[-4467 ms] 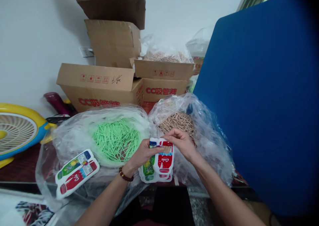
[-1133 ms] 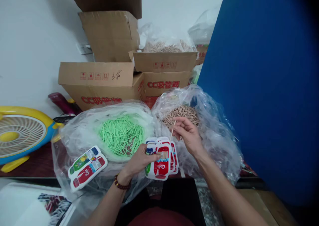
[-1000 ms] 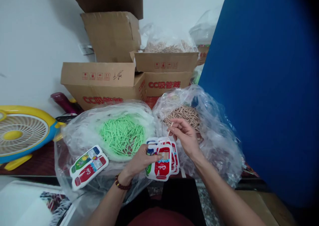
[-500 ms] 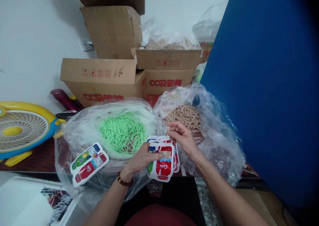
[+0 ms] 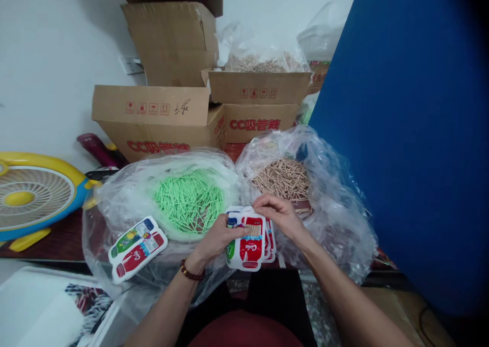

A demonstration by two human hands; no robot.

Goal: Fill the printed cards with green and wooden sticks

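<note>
Holds a fanned stack of bottle-printed packets (image 5: 250,252) at the table's near edge, gripped firmly in the left hand (image 5: 217,235), with thumb across the front one beside a row of brown sticks (image 5: 253,230). Has the right hand (image 5: 280,214) at the stack's upper edge, thumb and fingertips close together; cannot tell about any stick pinched behind them.

Could, as a judgement, let the rear packets slide out of line or drop, through too light a thumb on an uneven fan. Could also bend or snap a stick by pressing it askew against a packet rim, or lose one between packets because of the overlapping edges.

Compared with half a second ago, has the right fingertips nearer the packets' edge, and no longer shows a pale stick rising above them.

Farther out, shows a heap of brown sticks (image 5: 282,178) in a clear plastic bag (image 5: 336,199) beyond the right hand, a heap of green sticks (image 5: 189,202) in another to its left, a loose packet (image 5: 139,247) well apart from the stack, and cardboard boxes (image 5: 153,102) behind.
</note>
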